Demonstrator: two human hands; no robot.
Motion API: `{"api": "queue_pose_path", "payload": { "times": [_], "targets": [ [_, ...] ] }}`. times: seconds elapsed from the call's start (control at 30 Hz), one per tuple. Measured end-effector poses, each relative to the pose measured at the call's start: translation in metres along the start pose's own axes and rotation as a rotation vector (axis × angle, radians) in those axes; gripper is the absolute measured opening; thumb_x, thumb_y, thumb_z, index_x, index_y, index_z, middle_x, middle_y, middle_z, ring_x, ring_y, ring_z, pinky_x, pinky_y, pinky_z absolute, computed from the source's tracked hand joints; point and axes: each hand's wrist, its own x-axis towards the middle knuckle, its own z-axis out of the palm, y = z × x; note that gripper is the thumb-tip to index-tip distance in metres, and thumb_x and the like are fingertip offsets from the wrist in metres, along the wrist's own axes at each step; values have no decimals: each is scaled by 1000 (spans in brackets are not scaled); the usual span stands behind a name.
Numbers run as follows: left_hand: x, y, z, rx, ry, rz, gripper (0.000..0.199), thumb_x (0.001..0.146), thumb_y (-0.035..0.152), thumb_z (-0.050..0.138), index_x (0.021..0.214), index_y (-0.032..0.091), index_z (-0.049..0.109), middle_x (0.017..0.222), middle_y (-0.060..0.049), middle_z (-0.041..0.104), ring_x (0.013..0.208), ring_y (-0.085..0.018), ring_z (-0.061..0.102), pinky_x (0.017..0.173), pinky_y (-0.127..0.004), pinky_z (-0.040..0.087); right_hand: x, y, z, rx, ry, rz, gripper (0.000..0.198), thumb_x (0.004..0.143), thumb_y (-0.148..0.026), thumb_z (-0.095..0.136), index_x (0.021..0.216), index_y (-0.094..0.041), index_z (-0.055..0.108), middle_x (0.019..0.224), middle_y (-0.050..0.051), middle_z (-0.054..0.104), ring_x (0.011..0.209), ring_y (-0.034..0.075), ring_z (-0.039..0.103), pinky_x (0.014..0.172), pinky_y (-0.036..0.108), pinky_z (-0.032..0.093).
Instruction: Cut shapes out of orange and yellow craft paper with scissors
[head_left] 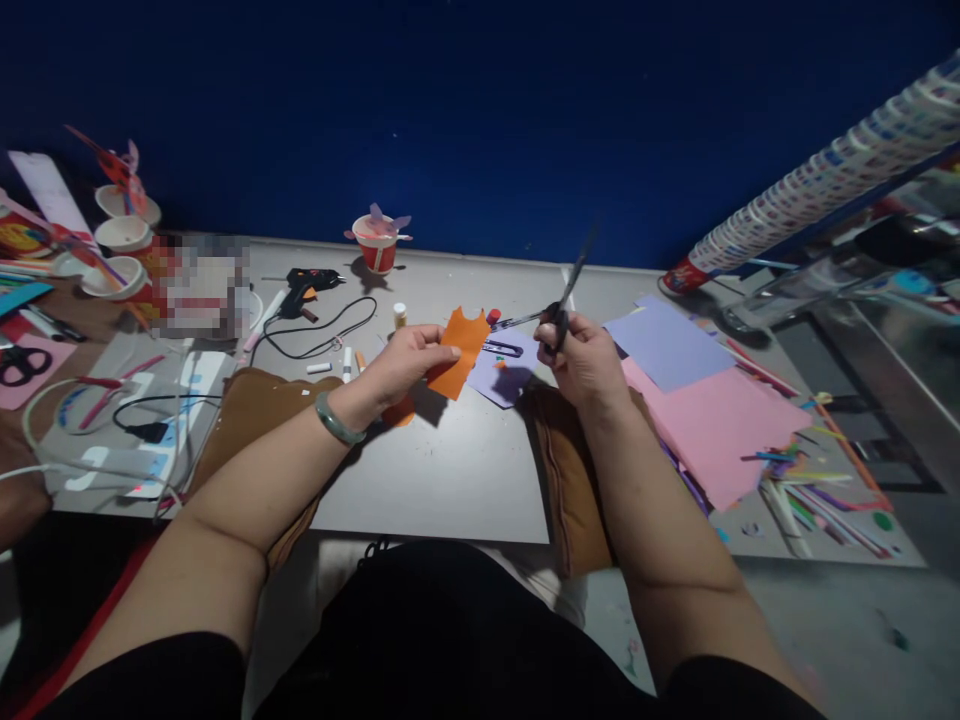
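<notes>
Single head-worn view: faces forward and down across the desk at close range, blue wall beyond.

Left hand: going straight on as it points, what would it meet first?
Past its orange paper, the left hand would probably meet the scissors in the right hand first; depth is unclear.

We've got orange paper pinched in our left hand, top leaning toward 1 o'clock, top edge cut jagged. At its 2 o'clock, dark scissors in our right hand, blades spread: one toward 1 o'clock, other toward 9, near the paper.
</notes>
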Motion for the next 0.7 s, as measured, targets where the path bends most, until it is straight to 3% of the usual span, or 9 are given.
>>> {"api": "queue_pose_path", "payload": {
  "times": [0.1,0.27,0.53,0.7],
  "targets": [
    [-2,-6,5,10,-23,-45,18,74,25,75,83,13,66,67,-1,63,55,-8,53,53,-22,37,-6,-1,12,64,-15,48,46,58,-55,83,74,-23,55,62,-5,52,48,8,39,44,25,31],
    [-5,-16,13,41,-63,-55,18,73,26,77,78,14,63,64,-1,62,54,-9,55,52,-23,36,-25,-1,29,27,-131,30,59,48,-58,91,78,-22,54,70,-3,57,56,10,46,52,26,41],
    [-6,-20,17,71,-78,-40,24,74,31,80,70,18,61,50,5,49,42,-6,38,44,-23,22,-33,-1,33,-59,-170,37,54,54,-52,87,76,-22,48,65,-7,44,57,9,37,55,25,35],
    [-7,-17,20,72,-27,6,28,75,36,80,70,18,60,48,6,45,42,-6,35,44,-24,23,-35,-4,35,-76,-191,7,53,56,-53,87,75,-22,48,65,-7,44,58,9,39,56,26,36]
  ]
}}
